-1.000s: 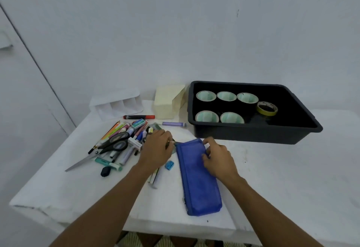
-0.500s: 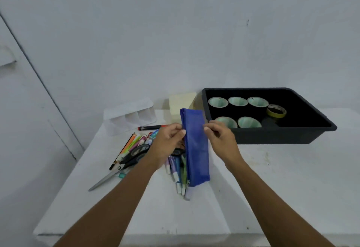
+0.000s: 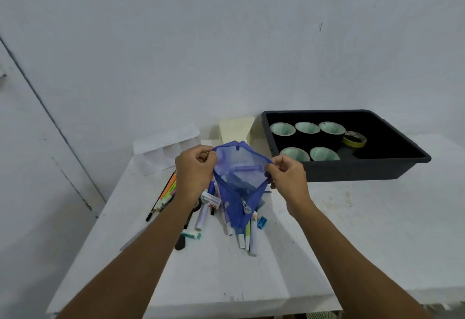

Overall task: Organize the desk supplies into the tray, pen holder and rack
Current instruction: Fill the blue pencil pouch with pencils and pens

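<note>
Holding the blue mesh pouch (image 3: 239, 182) inverted above the worktop (image 3: 352, 230), left hand (image 3: 195, 170) and right hand (image 3: 286, 175) each apply a pinching grip to an upper corner. Pens (image 3: 241, 233) lie heaped beneath. Risk: falling items may scatter and roll off the worktop edge.

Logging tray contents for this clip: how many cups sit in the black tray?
5, all in the black tray: back-left cup, back-middle cup, back-right cup, front-left cup, front-right cup. None appear hidden.

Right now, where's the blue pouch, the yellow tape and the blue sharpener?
blue pouch (image 3: 236, 167), head view, mesh side
yellow tape (image 3: 353, 144), head view, outer band
blue sharpener (image 3: 261, 223), head view, top face
</note>
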